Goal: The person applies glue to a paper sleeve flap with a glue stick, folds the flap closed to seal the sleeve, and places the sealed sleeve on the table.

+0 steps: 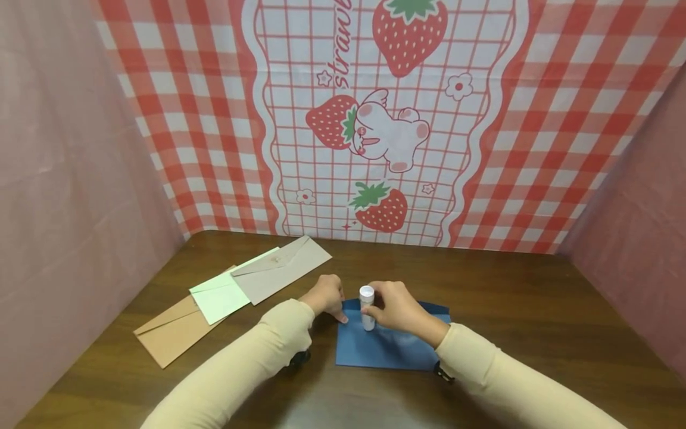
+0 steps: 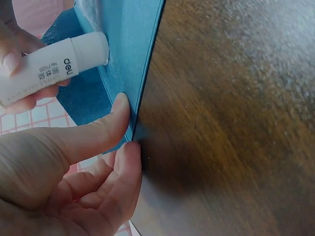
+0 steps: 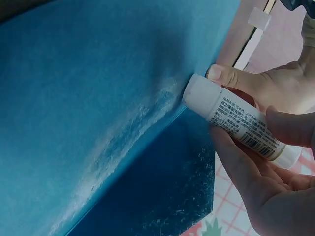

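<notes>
A blue envelope (image 1: 364,353) lies on the table with its flap (image 3: 167,177) folded out on the far side. My right hand (image 1: 399,308) grips a white glue stick (image 1: 367,313), whose end touches the envelope's body close to the flap fold. Whitish glue streaks (image 3: 123,135) run along that fold, and fainter marks show on the flap. At the envelope's left edge, my left hand (image 1: 326,296) pinches the paper between thumb and finger, as the left wrist view shows. Printed text covers the glue stick's label (image 3: 243,125).
To the left, a brown envelope (image 1: 168,333), a pale green envelope (image 1: 220,298) and a grey envelope (image 1: 286,271) overlap in a slanting row on the wooden table (image 1: 514,310). A strawberry-patterned cloth (image 1: 396,196) hangs behind; pink curtains (image 1: 80,179) stand at both sides.
</notes>
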`<state>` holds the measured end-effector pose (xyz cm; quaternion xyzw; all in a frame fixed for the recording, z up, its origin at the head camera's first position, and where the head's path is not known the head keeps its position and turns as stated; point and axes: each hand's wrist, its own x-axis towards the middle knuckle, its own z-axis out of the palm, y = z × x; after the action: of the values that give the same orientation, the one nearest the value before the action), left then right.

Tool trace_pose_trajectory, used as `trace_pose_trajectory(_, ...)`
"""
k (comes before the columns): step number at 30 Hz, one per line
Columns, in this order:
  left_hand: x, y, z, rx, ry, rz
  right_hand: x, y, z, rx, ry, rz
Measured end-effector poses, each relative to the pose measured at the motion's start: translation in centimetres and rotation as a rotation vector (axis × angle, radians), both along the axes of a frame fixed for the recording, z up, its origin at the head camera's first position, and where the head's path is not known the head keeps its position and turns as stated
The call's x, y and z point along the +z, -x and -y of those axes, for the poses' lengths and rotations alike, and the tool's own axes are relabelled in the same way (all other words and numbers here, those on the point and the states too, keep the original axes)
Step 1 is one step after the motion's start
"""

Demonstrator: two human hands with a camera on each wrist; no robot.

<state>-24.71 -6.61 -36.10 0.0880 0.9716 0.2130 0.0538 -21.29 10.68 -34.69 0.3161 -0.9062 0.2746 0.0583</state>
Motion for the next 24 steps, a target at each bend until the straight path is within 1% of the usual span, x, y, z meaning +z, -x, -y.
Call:
trace_pose_trajectory(3, -0.2, 0.0, 0.1, 0.001, -0.013, 0.005, -0.2, -0.1, 0.3, -0.012, 0.036, -0.006)
trace_pose_trajectory(4, -0.2, 0.0, 0.1, 0.002, -0.014, 0.005, -0.3, -0.2, 0.3, -0.009, 0.046, -0.027)
trace_pose_trajectory(7, -0.3, 0.1, 0.1, 0.003, -0.012, 0.002, -0.6, -0.3, 0.3, -0.014, 0.077, -0.042)
trace_pose_trajectory(10, -0.3, 0.1, 0.0, -0.005, 0.0, -0.001, -0.9, -0.3, -0.2, -0.05, 0.079, -0.013)
trace_pose_trajectory(11, -0.2, 0.1, -0.1, -0.006, 0.003, -0.001, -1.0, -0.3, -0.3, -0.074, 0.083, 0.021)
trace_pose_trajectory(13, -0.2, 0.1, -0.2, -0.009, 0.009, 0.003, -1.1, -0.4, -0.9, -0.117, 0.074, 0.05)
trace_pose_trajectory(17, 0.0, 0.0, -0.3, -0.011, 0.015, 0.01, -1.1, -0.7, -2.1, -0.165, 0.06, 0.071)
trace_pose_trajectory(20, 0.1, 0.0, -0.2, -0.009, 0.012, 0.019, -0.9, -0.8, -3.1, -0.157, 0.041, 0.048)
trace_pose_trajectory(24, -0.2, 0.0, 0.1, 0.001, 0.003, 0.04, -0.7, -1.0, -4.7, -0.142, 0.013, 0.033)
